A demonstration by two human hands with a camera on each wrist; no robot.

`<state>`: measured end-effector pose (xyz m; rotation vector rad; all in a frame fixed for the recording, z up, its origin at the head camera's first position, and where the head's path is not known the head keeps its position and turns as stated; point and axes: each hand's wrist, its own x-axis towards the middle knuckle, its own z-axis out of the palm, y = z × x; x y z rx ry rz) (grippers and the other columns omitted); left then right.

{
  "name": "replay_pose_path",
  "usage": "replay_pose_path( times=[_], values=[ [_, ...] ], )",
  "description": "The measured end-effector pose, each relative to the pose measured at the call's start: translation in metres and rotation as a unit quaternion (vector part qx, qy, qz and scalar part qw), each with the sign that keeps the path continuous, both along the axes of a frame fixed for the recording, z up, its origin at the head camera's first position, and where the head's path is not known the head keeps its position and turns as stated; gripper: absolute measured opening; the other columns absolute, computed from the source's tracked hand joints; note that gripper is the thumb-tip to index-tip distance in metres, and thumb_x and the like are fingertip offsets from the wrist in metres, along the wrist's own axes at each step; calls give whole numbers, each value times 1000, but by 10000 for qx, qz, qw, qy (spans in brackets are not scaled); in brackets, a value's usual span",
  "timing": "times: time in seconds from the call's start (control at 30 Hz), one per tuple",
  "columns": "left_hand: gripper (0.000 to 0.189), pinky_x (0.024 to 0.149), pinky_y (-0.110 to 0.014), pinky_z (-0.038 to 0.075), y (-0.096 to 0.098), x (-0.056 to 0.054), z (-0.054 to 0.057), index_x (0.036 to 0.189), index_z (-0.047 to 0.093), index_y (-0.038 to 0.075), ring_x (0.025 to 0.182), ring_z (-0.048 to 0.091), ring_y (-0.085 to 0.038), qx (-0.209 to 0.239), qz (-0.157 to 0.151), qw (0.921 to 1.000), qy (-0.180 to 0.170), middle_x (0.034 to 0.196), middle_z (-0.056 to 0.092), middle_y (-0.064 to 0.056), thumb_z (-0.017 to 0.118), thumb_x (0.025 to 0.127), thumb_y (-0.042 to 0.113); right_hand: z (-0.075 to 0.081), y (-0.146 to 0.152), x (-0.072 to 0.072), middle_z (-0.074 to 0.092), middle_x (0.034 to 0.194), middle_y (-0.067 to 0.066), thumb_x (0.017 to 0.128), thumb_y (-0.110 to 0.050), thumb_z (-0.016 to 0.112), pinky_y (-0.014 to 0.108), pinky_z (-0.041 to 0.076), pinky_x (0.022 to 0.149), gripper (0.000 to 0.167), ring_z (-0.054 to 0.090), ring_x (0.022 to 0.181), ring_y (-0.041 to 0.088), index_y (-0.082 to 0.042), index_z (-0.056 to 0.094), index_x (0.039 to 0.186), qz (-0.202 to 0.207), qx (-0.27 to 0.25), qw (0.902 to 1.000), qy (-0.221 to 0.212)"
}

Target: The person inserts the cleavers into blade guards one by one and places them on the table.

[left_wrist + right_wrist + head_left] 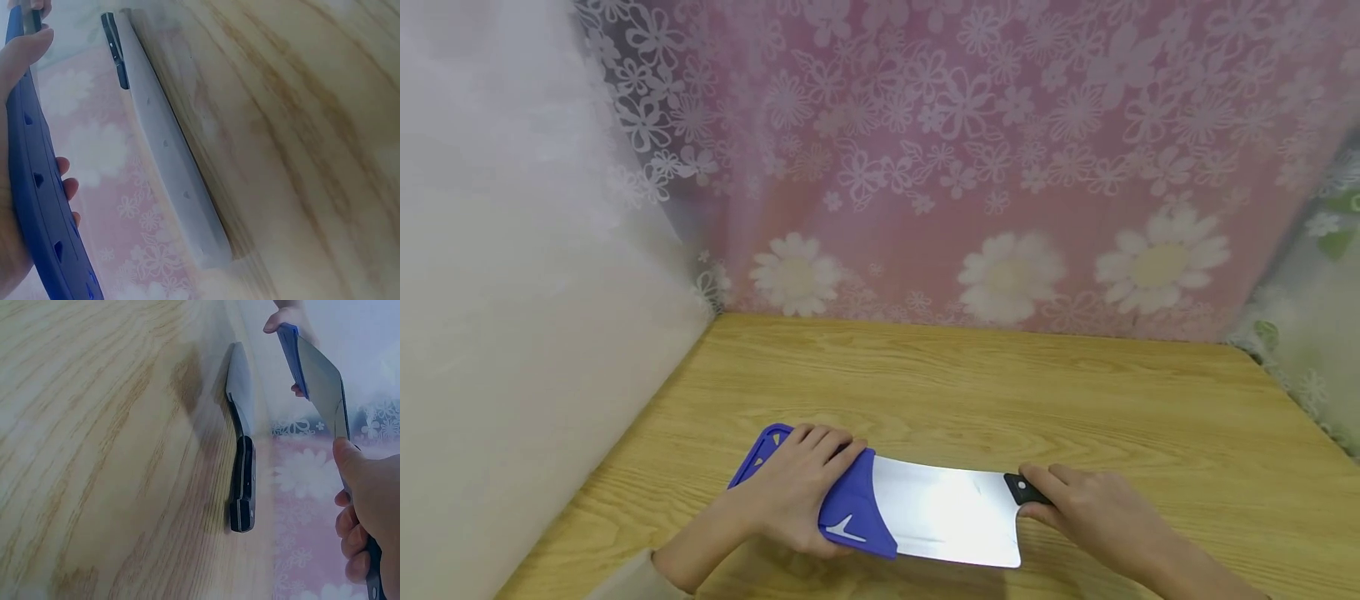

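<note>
A cleaver [951, 510] with a broad shiny blade and a black handle lies across the front of the head view. Its far part is inside a blue blade sheath [857, 504] with a white mark and small cut-outs. My left hand [793, 496] grips the sheath, thumb on one side and fingers over the other. My right hand [1093, 512] holds the cleaver's handle, which mostly hides in the palm. Much of the blade between handle and sheath is bare. In the right wrist view, the sheath [294, 359] shows edge-on at the blade's far end.
Both wrist views show a second knife [245, 481] with a black handle lying on the wood-grain table [1000, 392]. A pale sheath [172, 150] with small holes covers its blade. A pink flowered curtain [887, 108] hangs behind the table, and a white wall [550, 292] borders the left.
</note>
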<state>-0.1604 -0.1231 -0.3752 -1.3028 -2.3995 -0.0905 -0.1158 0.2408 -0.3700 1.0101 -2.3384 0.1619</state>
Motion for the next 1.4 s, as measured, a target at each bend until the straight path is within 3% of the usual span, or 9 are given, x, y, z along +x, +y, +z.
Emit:
replay_pose_path(
  times=[0.3,0.53,0.87,1.1,1.4],
  values=[
    [107,90,-42,36,2,-3,1,135,43,10,108,45,-21,-22,119,9997,-221,122,48,-4,67,52,74,2,-8,-1,46,63,-13,88,-51,49,13,24,38,39,27,47,-5,-14,57,95,-152,39,9999,5],
    [105,88,-42,37,1,-4,3,134,45,10,106,46,-21,-46,105,9999,-66,120,49,-4,67,53,73,2,-10,-2,37,62,-15,91,-54,37,12,21,39,44,21,48,-5,-14,54,93,-183,104,9998,68],
    [105,90,-43,36,-2,-4,3,135,44,11,109,45,-22,-189,162,9995,-195,121,49,-4,66,54,74,2,-11,0,40,61,-14,87,-49,53,13,24,39,36,24,47,-4,-14,54,94,-255,220,9994,-66],
    [104,89,-43,37,-1,-3,3,133,46,10,107,46,-22,-119,110,9998,-72,118,49,-5,66,53,74,1,-16,3,52,64,-10,87,-49,53,15,30,38,38,40,45,-2,-12,58,95,-301,178,9994,-22],
    [105,90,-43,36,6,-6,4,134,45,10,108,46,-22,-80,208,9996,-168,120,49,-4,66,53,74,1,-27,2,43,64,-15,80,-42,64,14,26,40,31,29,48,-4,-16,54,92,-513,-30,9981,-325]
  ],
)
